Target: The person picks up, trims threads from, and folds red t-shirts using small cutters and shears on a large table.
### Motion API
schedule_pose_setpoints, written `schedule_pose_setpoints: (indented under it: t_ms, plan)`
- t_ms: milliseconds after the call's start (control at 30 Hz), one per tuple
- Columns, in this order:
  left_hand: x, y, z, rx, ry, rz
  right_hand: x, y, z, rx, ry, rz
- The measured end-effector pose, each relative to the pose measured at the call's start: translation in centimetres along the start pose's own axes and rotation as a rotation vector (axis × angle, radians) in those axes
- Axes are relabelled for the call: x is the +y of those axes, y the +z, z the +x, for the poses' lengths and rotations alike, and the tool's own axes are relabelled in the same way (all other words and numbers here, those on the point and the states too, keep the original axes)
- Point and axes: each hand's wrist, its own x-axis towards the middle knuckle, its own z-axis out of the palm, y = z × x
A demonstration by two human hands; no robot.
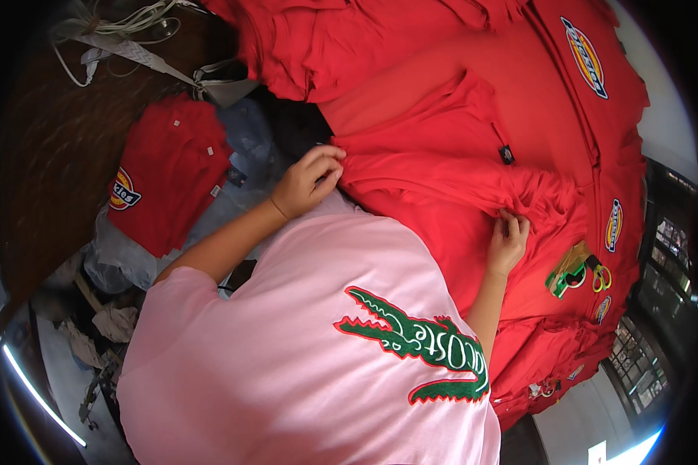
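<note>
Both hands are pinching the same red garment, which lies spread across a pile of more red garments on the bench. The left hand has its grip clenched on a bunched edge of the cloth at the near left corner, fingertips curled tight into the fold. The right hand has its grip closed on a gathered ridge of the same cloth, thumb and fingers nipping it from above. Between the 2 grips the fabric runs in a rumpled, rope-like crease, so the step in hand looks like gathering or folding over one edge of the garment; I judge it as only begun, since the cloth beyond the grips lies flat and unfolded. The next move seems to call for both grips keeping an even pull so the crease stays straight, and for the fold to clear the small black tag just beyond the crease. The garment is plain red, soft and limp, with a sleeve-like flap above the grips. To the right of the right grip lie yellow-handled scissors beside a green tape roll. Left of the left grip sits 1 folded red shirt with an oval badge.
</note>
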Motion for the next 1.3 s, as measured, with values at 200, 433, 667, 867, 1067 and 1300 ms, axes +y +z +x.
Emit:
schedule_pose_setpoints:
  t_ms: [200,433,667,867,1067,1300]
  plan:
    - [0.8,2.7,2.0,0.184,-0.318,0.024,-4.0,-2.8,3.2,-0.001,-0.252,-0.033]
    - [-1.4,3.8,2.0,0.316,-0.415,0.289,-10.1,1.2,12.6,0.053,-0.210,0.318]
    - [-1.8,3.2,3.0,0.180,-0.670,0.029,-10.3,10.4,18.5,0.014,-0.117,0.357]
    - [0.0,2.4,3.6,0.120,-0.425,0.188,-9.0,9.5,18.6,-0.209,-0.078,0.413]
    - [0.6,2.3,3.0,0.132,-0.065,0.140,-4.7,1.1,14.0,0.038,-0.137,0.800]
    - [0.3,1.9,2.9,0.021,0.037,0.137,1.0,-0.5,1.7,-0.034,0.059,0.492]
